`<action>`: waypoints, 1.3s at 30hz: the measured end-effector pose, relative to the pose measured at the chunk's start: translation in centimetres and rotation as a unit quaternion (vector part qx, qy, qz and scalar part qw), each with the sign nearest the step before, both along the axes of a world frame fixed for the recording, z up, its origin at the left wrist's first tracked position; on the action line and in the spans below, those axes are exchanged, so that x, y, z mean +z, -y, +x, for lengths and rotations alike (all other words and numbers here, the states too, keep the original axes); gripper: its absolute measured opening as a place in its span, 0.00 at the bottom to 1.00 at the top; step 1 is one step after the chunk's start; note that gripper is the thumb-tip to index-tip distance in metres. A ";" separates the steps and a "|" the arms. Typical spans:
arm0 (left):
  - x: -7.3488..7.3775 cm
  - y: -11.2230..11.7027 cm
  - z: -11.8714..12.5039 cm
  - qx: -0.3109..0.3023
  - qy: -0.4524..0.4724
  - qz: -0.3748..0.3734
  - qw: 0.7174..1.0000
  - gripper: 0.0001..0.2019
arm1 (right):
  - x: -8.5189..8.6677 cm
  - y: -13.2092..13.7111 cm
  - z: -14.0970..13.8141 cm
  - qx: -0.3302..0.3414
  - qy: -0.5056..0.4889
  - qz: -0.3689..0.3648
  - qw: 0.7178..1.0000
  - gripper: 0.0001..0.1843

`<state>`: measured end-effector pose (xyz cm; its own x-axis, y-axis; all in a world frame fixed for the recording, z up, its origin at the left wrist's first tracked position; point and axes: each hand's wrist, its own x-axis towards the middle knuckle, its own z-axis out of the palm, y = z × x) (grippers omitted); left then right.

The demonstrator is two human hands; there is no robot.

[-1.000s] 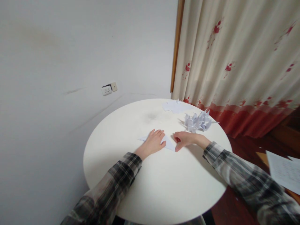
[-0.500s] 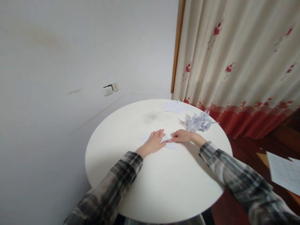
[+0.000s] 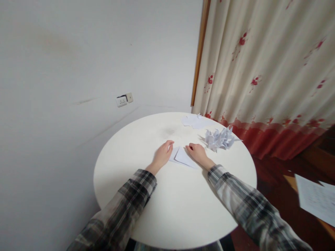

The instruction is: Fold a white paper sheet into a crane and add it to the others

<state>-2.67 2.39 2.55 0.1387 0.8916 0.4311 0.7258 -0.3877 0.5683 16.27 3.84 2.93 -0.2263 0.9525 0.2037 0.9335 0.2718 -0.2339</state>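
A white sheet of folded paper lies on the round white table, with a triangular flap on top whose left edge stands slightly off the layer below. My left hand is curled over the paper's left corner and hides it, thumb toward the flap. At the paper's right slanted edge, my right hand has its fingers bent in and closed, the fingertips at the edge. Just beyond the right hand sits a cluster of folded paper cranes.
Several flat white sheets lie at the table's far edge, with a small folded paper piece on them. A wall with a socket is at the left. A flowered curtain hangs behind. Written papers lie at the lower right.
My left hand has gone from lying flat on the paper to curling at its left side. My right hand has shifted slightly left along the right edge. More of the paper shows.
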 end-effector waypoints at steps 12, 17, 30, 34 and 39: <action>-0.1 -0.2 -1.0 0.034 -0.037 -0.021 0.999 0.12 | -0.9 0.5 -0.6 0.258 -0.113 0.053 0.958 0.19; -0.2 0.1 -1.3 -0.032 -0.060 -0.012 0.998 0.16 | -1.2 0.4 -0.8 0.305 -0.105 0.072 0.944 0.27; -0.8 -0.1 -3.4 -0.093 -0.074 -0.019 0.993 0.32 | -1.4 0.6 -0.6 0.294 -0.130 0.082 0.943 0.30; -0.5 -0.2 -3.3 -0.102 -0.059 -0.021 0.993 0.29 | -1.7 0.7 -0.8 0.298 -0.131 0.070 0.943 0.27; -0.8 -0.4 -3.3 -0.102 -0.050 -0.024 0.993 0.28 | -2.0 0.6 -0.9 0.295 -0.127 0.060 0.945 0.26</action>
